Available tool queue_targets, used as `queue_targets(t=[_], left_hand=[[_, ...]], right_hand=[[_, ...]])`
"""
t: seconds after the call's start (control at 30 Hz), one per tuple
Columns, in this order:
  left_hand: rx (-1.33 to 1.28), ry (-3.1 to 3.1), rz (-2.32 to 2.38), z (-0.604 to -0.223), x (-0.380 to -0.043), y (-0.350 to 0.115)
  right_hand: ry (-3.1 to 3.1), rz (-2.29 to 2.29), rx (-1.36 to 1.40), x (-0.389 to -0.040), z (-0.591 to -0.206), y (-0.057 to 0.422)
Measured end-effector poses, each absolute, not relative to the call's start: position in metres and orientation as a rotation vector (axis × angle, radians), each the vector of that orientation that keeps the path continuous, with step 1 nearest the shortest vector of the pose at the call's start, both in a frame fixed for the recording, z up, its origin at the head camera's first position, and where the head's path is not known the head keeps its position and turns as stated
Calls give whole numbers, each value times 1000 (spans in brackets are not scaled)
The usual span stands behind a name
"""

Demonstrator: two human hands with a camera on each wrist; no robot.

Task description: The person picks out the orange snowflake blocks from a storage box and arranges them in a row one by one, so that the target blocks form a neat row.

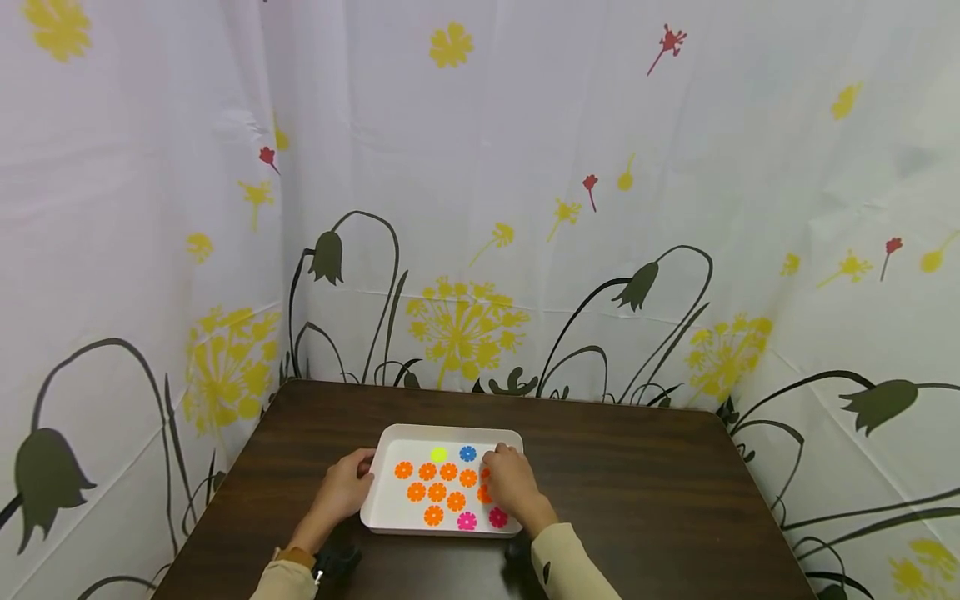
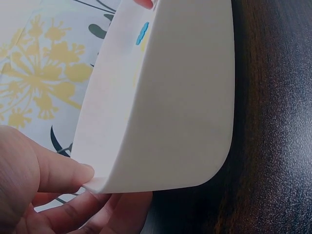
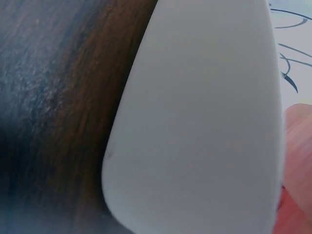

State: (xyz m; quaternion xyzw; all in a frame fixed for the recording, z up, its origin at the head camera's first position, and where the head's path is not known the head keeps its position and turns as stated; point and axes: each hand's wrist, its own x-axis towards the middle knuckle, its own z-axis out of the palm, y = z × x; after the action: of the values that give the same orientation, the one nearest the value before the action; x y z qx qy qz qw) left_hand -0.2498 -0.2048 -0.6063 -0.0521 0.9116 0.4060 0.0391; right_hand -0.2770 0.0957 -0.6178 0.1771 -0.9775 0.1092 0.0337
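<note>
The left hand (image 1: 347,483) holds the white plastic tray (image 1: 386,510) by its left side. Its thumb (image 2: 66,174) pinches the rim, and the other fingers are bent on the outside. The tray sits between the two hands, on the dark brown wooden table (image 1: 637,475).

The right hand (image 1: 513,482) reaches in over the tray's right side, with its fingers bent and pointing down. I cannot tell if those fingers hold anything.

Little flower-shaped discs lie in the tray. The blue disc (image 1: 468,453) is just left of the right fingertips, and the yellow disc (image 1: 438,455) is a bit more to the left. The orange discs (image 1: 437,492) make rows between the two hands, and two are partly hidden by the right fingers. The bright pink disc (image 1: 467,521) and the dark pink disc (image 1: 498,517) are closer to the person than the right fingers.

Past all the fingers hangs a white curtain (image 1: 480,125) with printed flowers. Both arms have cream sleeves (image 1: 573,562).
</note>
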Motion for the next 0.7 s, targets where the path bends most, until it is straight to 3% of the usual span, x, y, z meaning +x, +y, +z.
queue_targets(t=[0.7], left_hand=[[-140, 2798, 1273, -608, -248, -205]], right_hand=[[-3057, 342, 630, -280, -616, 102]])
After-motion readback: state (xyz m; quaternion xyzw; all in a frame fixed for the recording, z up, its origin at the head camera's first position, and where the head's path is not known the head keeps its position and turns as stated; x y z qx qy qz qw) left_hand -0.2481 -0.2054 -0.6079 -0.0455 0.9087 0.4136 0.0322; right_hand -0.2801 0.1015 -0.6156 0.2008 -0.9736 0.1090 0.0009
